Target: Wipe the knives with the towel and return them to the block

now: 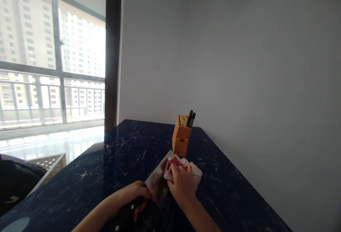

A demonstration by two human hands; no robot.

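My left hand (137, 194) is closed around the black handle of a cleaver (157, 182). The broad, shiny blade points away from me and toward the right, above the dark tabletop. A white cloth with red parts (196, 173) is bunched in my right hand (181, 180), whose fingers are curled over it. The cloth lies against the right side of the blade; part of the blade's edge is hidden behind it. Just beyond the blade tip stands a wooden knife block (181, 138), with black-handled tools (191, 118) in its slots.
The dark blue, marbled table (138, 143) stretches away toward a corner of grey walls. A wall switch (156, 64) is set above its far end. At the lower left are a dark object (20, 178) and a perforated panel (53, 164), beside the windows (80, 47).
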